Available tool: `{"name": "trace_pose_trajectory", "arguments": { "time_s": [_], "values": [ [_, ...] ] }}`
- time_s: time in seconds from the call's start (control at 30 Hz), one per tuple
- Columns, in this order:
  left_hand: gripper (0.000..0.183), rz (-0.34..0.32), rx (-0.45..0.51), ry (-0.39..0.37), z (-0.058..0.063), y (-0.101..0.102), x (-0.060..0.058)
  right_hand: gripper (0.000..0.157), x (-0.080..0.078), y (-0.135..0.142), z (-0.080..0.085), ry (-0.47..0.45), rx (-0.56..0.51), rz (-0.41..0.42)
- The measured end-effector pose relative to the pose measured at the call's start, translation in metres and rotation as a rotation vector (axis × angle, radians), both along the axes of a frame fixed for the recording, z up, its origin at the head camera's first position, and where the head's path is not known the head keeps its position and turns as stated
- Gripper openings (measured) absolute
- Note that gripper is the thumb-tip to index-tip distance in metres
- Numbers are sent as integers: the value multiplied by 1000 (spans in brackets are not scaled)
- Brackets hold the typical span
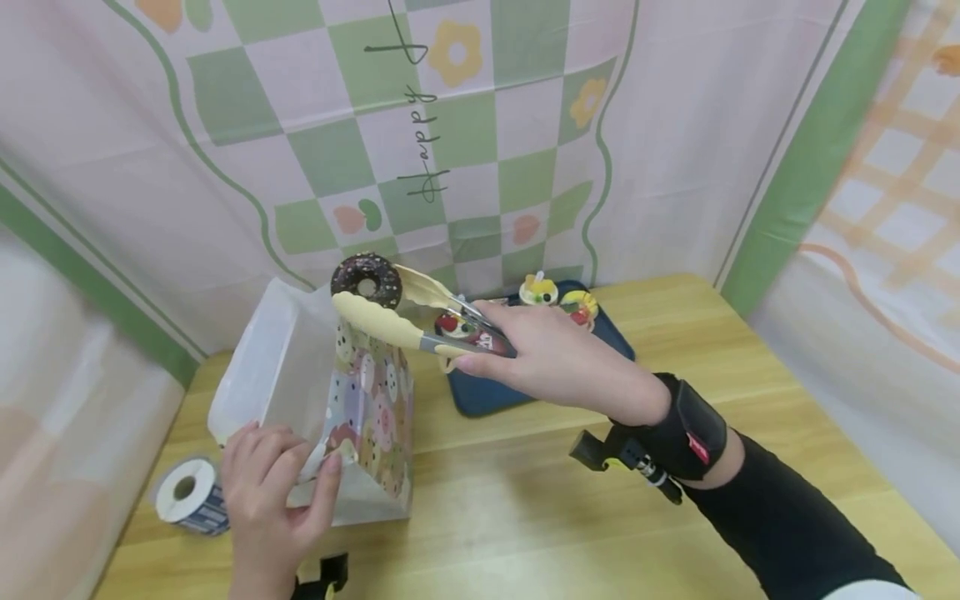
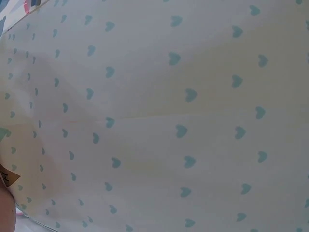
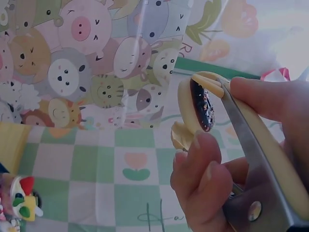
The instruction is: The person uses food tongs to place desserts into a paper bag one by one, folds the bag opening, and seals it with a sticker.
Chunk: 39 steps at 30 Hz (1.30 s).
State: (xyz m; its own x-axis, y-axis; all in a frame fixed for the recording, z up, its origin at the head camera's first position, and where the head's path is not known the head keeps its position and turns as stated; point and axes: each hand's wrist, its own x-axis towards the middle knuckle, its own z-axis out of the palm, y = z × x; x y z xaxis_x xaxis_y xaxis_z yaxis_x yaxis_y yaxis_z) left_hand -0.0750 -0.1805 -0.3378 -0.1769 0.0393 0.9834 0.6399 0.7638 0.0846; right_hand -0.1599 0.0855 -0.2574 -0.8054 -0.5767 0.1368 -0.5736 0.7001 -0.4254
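Note:
With my right hand I hold a pair of tongs that has cream tips and metal arms. A chocolate doughnut with sprinkles is between the tips, just above the far side of an upright paper bag. The right wrist view shows the doughnut edge-on between the tong tips. My left hand pinches the near rim of the bag, whose mouth is open. A heart-patterned bag wall fills the left wrist view, so most of that hand is hidden there.
Behind the right hand lies a dark blue tray with several fruit-topped pastries and a wrapped item. A roll of labels stands left of the bag on the wooden table. A checked curtain hangs behind.

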Motion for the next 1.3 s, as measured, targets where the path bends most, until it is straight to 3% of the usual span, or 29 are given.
{"name": "trace_pose_trajectory", "arguments": {
  "time_s": [0.13,0.33,0.43,0.8,1.1,1.3],
  "values": [
    [56,5,4,2,1,1,0,73,1,-8,5,21,3,25],
    [56,15,7,-2,-1,1,1,43,2,-21,8,77,-30,104],
    [56,18,8,-4,-2,1,2,38,4,-27,5,90,-25,125],
    [51,16,7,-21,-14,-5,0,46,9,-42,2,117,1,138],
    [48,7,9,-29,-17,-8,-1,76,12,-54,8,78,106,153],
    [48,-3,-4,-15,-18,-9,-2,74,16,-58,8,74,119,148]
  ]
}}
